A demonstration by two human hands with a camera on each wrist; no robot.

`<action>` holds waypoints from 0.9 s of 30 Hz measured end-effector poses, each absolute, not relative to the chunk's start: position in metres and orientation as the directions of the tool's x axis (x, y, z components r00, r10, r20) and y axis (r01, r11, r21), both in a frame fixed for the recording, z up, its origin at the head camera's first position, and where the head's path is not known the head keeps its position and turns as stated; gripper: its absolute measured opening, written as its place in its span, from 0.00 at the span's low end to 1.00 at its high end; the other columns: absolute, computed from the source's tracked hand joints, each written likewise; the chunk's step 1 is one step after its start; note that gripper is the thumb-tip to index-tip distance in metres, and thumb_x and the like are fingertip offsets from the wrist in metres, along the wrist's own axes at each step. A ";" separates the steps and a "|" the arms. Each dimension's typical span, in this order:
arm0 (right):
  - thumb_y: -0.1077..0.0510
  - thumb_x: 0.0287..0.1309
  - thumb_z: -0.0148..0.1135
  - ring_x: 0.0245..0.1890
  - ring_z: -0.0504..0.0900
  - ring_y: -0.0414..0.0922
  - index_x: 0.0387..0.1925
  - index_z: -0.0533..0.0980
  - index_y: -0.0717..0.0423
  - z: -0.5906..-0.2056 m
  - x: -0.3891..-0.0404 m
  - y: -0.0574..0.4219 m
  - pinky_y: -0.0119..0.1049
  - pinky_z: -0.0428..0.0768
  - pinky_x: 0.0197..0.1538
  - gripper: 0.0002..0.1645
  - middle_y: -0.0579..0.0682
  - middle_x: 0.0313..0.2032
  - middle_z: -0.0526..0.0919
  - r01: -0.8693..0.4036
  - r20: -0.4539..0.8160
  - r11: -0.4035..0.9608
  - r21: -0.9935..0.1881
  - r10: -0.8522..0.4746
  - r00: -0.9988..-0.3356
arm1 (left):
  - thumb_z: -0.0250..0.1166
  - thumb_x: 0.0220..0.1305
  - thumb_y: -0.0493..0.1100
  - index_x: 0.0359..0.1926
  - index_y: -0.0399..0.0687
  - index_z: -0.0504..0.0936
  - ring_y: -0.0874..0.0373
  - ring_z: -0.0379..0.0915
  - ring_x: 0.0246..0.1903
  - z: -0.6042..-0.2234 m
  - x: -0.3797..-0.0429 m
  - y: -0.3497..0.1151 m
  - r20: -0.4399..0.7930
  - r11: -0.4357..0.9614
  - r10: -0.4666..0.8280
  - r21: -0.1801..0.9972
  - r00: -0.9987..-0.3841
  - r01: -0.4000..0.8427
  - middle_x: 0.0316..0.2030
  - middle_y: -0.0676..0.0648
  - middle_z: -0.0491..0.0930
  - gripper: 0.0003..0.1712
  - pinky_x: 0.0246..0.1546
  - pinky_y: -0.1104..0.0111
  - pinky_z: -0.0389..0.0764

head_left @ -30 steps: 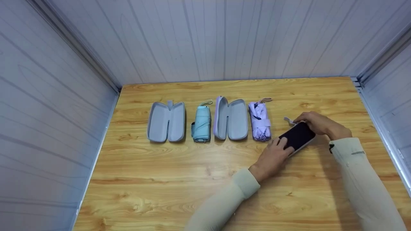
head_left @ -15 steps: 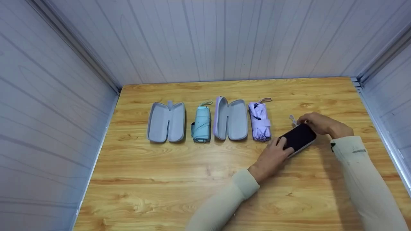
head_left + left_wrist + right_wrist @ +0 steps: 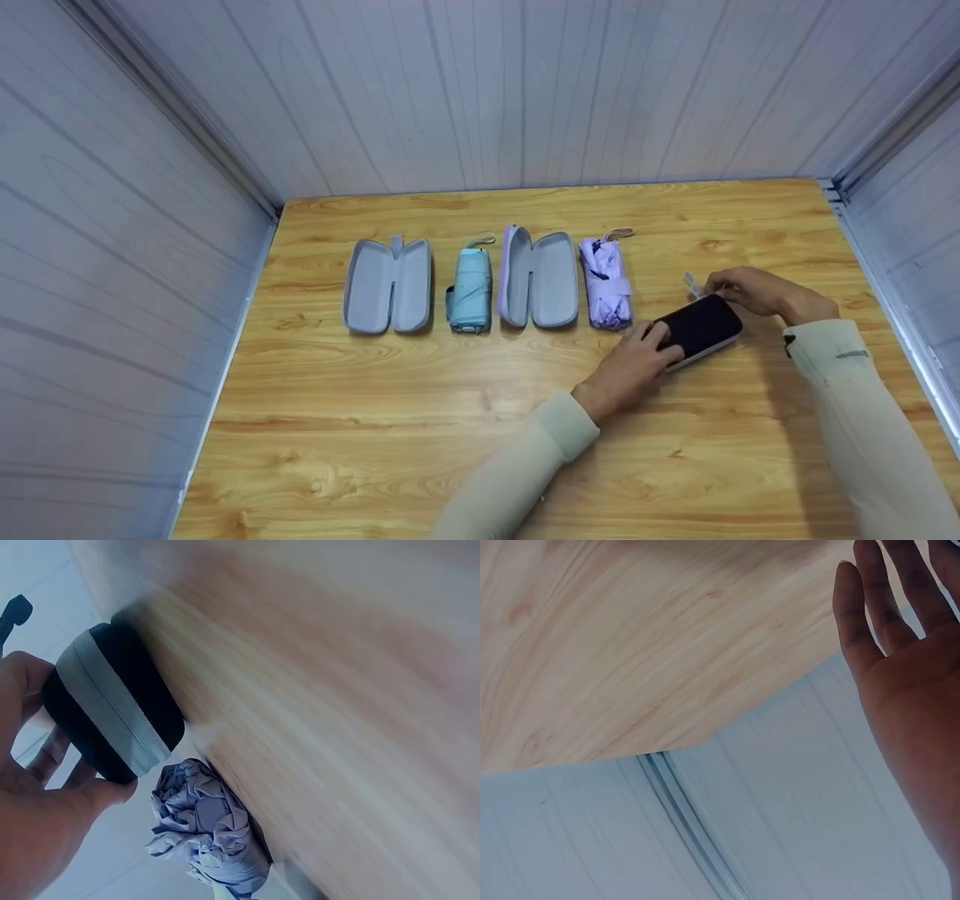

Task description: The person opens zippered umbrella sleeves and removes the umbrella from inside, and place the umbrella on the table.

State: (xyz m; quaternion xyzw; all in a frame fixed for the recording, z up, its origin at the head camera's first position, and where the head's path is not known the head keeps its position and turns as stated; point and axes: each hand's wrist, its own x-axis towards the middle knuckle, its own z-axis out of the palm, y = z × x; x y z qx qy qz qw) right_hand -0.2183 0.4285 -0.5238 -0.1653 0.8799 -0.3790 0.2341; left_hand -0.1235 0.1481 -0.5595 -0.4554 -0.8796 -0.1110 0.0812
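Observation:
A black zip case (image 3: 703, 327) with a grey zipper band lies slanted on the right side of the table. My left hand (image 3: 624, 371) grips its near-left end, fingers over the top. In the left wrist view, thumb and fingers hold the case's rounded end, where the zipper band (image 3: 109, 701) runs closed. At the far-right corner my right hand (image 3: 756, 291) pinches at the zipper, its pull hidden by the fingertips, beside a small grey strap (image 3: 691, 285). The right wrist view shows that hand's palm and several fingers, not the case.
Left of the case, a folded purple umbrella (image 3: 607, 289), an open case with purple edge (image 3: 555, 281), a folded light-blue umbrella (image 3: 472, 292) and an open grey-lined case (image 3: 371, 289) form a row. Pale panel walls (image 3: 480, 90) border the wooden table (image 3: 360, 435).
My right hand has shifted a little to the right and nearer along the case's end. The case has turned and slid slightly right, its strap with it. My left hand keeps its grip.

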 end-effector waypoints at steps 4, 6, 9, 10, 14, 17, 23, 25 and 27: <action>0.72 0.76 0.53 0.41 0.80 0.41 0.42 0.82 0.68 -0.523 -0.218 0.432 0.34 0.81 0.45 0.11 0.57 0.43 0.84 -0.240 -0.241 0.715 -0.656 -0.500 -0.832 | 0.64 0.78 0.48 0.56 0.59 0.83 0.53 0.69 0.59 -0.558 -0.126 0.146 0.236 0.545 0.793 0.137 -0.562 0.827 0.56 0.49 0.73 0.10 0.63 0.63 0.73; 0.72 0.75 0.54 0.42 0.82 0.45 0.41 0.83 0.65 -0.523 -0.218 0.434 0.38 0.82 0.45 0.11 0.56 0.42 0.85 -0.278 -0.228 0.734 -0.619 -0.507 -0.831 | 0.64 0.77 0.48 0.55 0.58 0.83 0.53 0.69 0.59 -0.558 -0.127 0.146 0.230 0.536 0.798 0.151 -0.557 0.831 0.56 0.49 0.73 0.10 0.64 0.63 0.73; 0.72 0.74 0.57 0.42 0.84 0.49 0.40 0.84 0.61 -0.523 -0.218 0.435 0.43 0.82 0.46 0.11 0.52 0.40 0.86 -0.315 -0.226 0.763 -0.564 -0.510 -0.830 | 0.64 0.77 0.47 0.55 0.57 0.83 0.53 0.69 0.59 -0.557 -0.128 0.145 0.222 0.526 0.804 0.170 -0.552 0.833 0.56 0.49 0.72 0.10 0.65 0.64 0.72; 0.71 0.74 0.57 0.42 0.84 0.50 0.40 0.84 0.61 -0.523 -0.217 0.435 0.45 0.82 0.46 0.11 0.52 0.40 0.86 -0.315 -0.229 0.767 -0.558 -0.508 -0.831 | 0.64 0.78 0.47 0.55 0.57 0.83 0.53 0.69 0.59 -0.558 -0.128 0.145 0.220 0.522 0.806 0.177 -0.550 0.834 0.56 0.49 0.72 0.10 0.65 0.64 0.71; 0.71 0.74 0.57 0.40 0.84 0.50 0.40 0.84 0.60 -0.522 -0.217 0.434 0.50 0.82 0.45 0.10 0.52 0.39 0.87 -0.338 -0.224 0.790 -0.512 -0.503 -0.835 | 0.63 0.78 0.47 0.57 0.58 0.83 0.53 0.68 0.60 -0.558 -0.129 0.144 0.212 0.516 0.809 0.193 -0.549 0.835 0.58 0.49 0.73 0.11 0.68 0.65 0.70; 0.70 0.73 0.59 0.38 0.85 0.51 0.39 0.85 0.60 -0.523 -0.216 0.433 0.52 0.82 0.44 0.09 0.53 0.38 0.87 -0.369 -0.199 0.805 -0.464 -0.501 -0.843 | 0.62 0.79 0.47 0.59 0.58 0.84 0.53 0.68 0.64 -0.558 -0.129 0.144 0.207 0.516 0.808 0.205 -0.552 0.832 0.63 0.49 0.73 0.12 0.71 0.64 0.68; 0.69 0.71 0.63 0.41 0.86 0.56 0.40 0.86 0.59 -0.521 -0.210 0.429 0.58 0.84 0.47 0.08 0.55 0.40 0.87 -0.417 -0.139 0.829 -0.374 -0.494 -0.858 | 0.62 0.79 0.47 0.59 0.59 0.84 0.53 0.69 0.66 -0.558 -0.129 0.144 0.216 0.523 0.804 0.185 -0.554 0.832 0.67 0.48 0.73 0.13 0.71 0.64 0.69; 0.67 0.72 0.63 0.43 0.85 0.56 0.42 0.87 0.58 -0.521 -0.207 0.429 0.58 0.83 0.49 0.08 0.55 0.42 0.87 -0.412 -0.128 0.841 -0.350 -0.479 -0.868 | 0.62 0.79 0.47 0.58 0.59 0.84 0.53 0.69 0.65 -0.558 -0.129 0.144 0.224 0.530 0.801 0.164 -0.555 0.832 0.66 0.48 0.74 0.13 0.70 0.64 0.70; 0.66 0.72 0.62 0.45 0.83 0.57 0.44 0.86 0.57 -0.521 -0.205 0.429 0.59 0.82 0.50 0.08 0.56 0.44 0.86 -0.413 -0.110 0.849 -0.330 -0.469 -0.876 | 0.62 0.78 0.47 0.58 0.60 0.84 0.53 0.70 0.64 -0.558 -0.128 0.145 0.229 0.538 0.798 0.147 -0.558 0.830 0.66 0.48 0.74 0.13 0.67 0.64 0.72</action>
